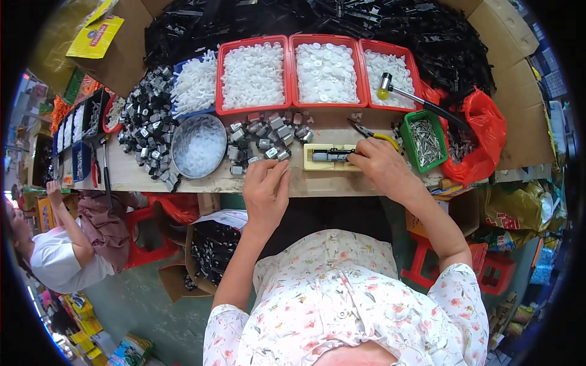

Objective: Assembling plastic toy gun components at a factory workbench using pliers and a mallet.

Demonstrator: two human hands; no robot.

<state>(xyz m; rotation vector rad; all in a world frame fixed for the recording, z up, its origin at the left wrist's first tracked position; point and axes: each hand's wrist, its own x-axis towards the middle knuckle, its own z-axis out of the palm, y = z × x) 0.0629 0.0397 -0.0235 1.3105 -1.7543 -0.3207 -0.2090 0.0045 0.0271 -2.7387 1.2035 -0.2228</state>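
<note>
Left hand (266, 190): fingers curled near grey blocks (264, 144), grasp not determinable | Right hand (383, 166): fingertips against black assembly (331, 155) in cream fixture (334, 166), grip not determinable

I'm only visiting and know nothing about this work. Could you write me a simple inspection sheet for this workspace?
Surface: a pale table, crowded toward its far side.
Work things: a black-and-silver part on a cream block; loose silver pieces to its left.
Clutter: yellow-handled pliers behind the block; a hammer-like tool lying across a red tray and a green tray.
Hands: right hand touches the part; left hand is beside the silver pieces, any hold unclear.
Cables: nothing seen.
Surroundings: another person seated at left; cardboard box below the table.
</note>
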